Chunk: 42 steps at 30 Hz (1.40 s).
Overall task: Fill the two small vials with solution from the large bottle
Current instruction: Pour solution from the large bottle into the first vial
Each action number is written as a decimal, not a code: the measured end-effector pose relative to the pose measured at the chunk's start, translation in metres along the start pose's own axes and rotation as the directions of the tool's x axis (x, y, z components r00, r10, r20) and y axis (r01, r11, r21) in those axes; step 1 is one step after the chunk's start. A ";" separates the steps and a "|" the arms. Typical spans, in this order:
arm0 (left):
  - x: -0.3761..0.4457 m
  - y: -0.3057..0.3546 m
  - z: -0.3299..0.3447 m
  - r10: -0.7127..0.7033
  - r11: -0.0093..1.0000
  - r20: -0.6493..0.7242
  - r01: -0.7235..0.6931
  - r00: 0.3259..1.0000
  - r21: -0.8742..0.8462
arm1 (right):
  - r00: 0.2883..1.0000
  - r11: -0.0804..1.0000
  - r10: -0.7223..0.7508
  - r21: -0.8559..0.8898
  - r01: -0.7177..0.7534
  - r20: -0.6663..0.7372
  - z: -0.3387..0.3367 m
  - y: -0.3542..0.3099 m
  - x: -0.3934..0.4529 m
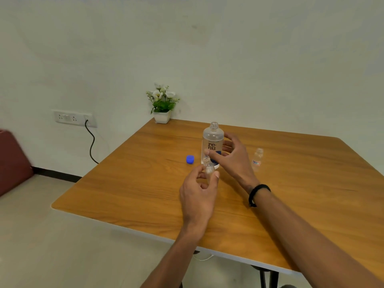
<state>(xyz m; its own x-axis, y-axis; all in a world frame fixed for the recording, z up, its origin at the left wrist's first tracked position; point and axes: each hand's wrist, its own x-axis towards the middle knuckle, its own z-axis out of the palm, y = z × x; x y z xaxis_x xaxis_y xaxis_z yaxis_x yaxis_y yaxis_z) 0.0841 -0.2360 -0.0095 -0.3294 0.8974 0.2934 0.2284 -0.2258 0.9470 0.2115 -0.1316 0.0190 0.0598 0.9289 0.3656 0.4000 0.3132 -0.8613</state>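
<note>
The left hand (pixel 198 191) pinches a small clear vial (pixel 208 166) between thumb and fingers, holding it upright and uncapped just in front of the large bottle (pixel 212 143). The right hand (pixel 230 156) curls loosely round the large bottle's right side, thumb across the label and fingers behind; whether it truly grips or only touches is hard to tell. The large bottle stands upright near the middle of the worktop (pixel 128 183), its threaded neck open, its clear plastic body rounded at the shoulders. Its label reads "re-nu" in dark letters above a dark blue band. A blue cap (pixel 190 159), small and ridged, lies on the worktop just left of the bottle. A second vial (pixel 257 159), clear and uncapped, stands upright to the right, apart from both hands; it carries a small red and blue label too small to read. The worktop is smooth orange-brown wood grain with a pale edge. A black wristband (pixel 258 194) circles the right wrist. A white square pot of white flowers (pixel 162 102) sits at the far corner.
</note>
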 end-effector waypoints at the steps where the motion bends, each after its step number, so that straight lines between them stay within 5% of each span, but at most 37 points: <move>1: 0.000 0.001 0.000 -0.009 1.000 -0.015 0.009 1.000 -0.016 | 1.000 1.000 -0.001 0.010 0.001 0.005 0.003 0.000 0.002; 15: -0.005 0.014 -0.001 0.063 0.993 0.028 -0.060 0.998 -0.104 | 0.993 0.993 -0.114 -0.003 0.114 -0.034 -0.047 -0.016 -0.023; 27: -0.026 0.028 0.119 0.219 0.976 0.373 -0.202 0.902 -0.084 | 0.957 0.949 -0.160 -0.303 0.082 -0.241 -0.204 0.027 -0.035; 42: 0.016 0.027 0.186 0.328 0.944 0.362 -0.295 0.873 -0.145 | 0.913 0.850 -0.245 -0.526 0.040 -0.326 -0.237 0.080 -0.024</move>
<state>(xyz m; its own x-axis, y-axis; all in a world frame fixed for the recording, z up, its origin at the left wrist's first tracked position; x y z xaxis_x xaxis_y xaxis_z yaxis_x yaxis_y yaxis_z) 0.2552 -0.1570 -0.0029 0.1189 0.8460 0.5198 0.1801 -0.5332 0.8266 0.4584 -0.1755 0.0248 0.2550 0.7065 0.6602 0.8233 0.1994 -0.5314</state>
